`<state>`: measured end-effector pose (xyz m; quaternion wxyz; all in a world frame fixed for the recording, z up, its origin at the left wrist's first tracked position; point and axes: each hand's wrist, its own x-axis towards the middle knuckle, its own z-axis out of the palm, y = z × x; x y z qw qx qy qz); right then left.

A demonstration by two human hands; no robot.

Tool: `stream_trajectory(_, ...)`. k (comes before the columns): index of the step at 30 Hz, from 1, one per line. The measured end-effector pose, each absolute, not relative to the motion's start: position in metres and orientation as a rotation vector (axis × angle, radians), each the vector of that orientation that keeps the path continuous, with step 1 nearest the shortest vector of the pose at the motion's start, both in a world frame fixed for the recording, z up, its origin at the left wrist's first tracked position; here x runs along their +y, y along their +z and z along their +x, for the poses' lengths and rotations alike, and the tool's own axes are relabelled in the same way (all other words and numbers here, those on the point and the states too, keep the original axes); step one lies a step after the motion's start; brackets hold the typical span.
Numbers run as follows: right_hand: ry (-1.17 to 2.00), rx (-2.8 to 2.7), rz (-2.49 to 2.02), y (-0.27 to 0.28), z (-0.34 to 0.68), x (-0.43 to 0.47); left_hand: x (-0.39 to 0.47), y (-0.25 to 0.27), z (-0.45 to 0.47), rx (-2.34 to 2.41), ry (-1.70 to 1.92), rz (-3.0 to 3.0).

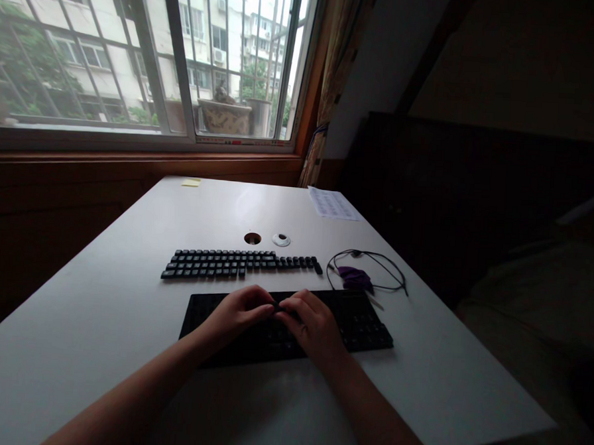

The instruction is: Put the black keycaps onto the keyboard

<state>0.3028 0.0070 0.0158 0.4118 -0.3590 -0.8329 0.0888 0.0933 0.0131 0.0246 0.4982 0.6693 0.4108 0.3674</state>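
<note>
A black keyboard (pixel 366 322) lies on the white table, much of it covered by my hands. Over its middle, my left hand (pixel 245 307) and my right hand (pixel 314 322) meet at the fingertips. Both are closed in a pinch around a small black piece (pixel 276 306) that looks like a keycap; the fingers hide most of it. Behind the keyboard, loose black keycaps (pixel 220 263) stand in neat rows. The keyboard's right part shows a block of keys, while its middle and left are too dark to make out well.
A black cable (pixel 398 271) loops at the right, beside a purple cloth (pixel 354 278) and a thin light strip (pixel 376 302). Farther back are a cable hole (pixel 252 238), its round white cover (pixel 281 239), printed paper (pixel 332 203) and yellow notes (pixel 191 182). The table's (pixel 99 292) right edge drops into shadow.
</note>
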Motion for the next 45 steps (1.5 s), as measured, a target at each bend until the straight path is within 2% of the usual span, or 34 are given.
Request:
stream_trajectory(10, 0.202, -2.195, -0.899, 0.014, 0.306, 0.008, 0.017, 0.023, 0.093, 1.004, 0.844, 1.658)
stream_trajectory(16, 0.221, -2.146, -0.984, 0.019, 0.308, 0.012, 0.016, 0.024, 0.094, 1.033, 0.936, 1.571)
stream_trajectory(21, 0.263, -2.151, -1.169, 0.025, 0.303, 0.020, 0.026, 0.040, 0.071, 1.235, 1.044, 1.837)
stream_trajectory(26, 0.307, -2.267, -1.251, 0.035, 0.292, 0.039, 0.047, 0.055, 0.010, 1.505, 1.225, 2.187)
stream_trajectory(33, 0.292, -2.394, -1.335, 0.043, 0.255, 0.077, 0.057, 0.020, -0.044, 1.670, 1.027, 2.669)
stream_trajectory(38, 0.320, -2.389, -1.416, 0.025, 0.242, 0.086, 0.055, -0.002, -0.039, 1.746, 1.087, 2.759)
stream_trajectory(45, 0.296, -2.358, -1.508, 0.011, 0.245, 0.085, 0.062, -0.005, -0.034, 1.694, 1.019, 2.832)
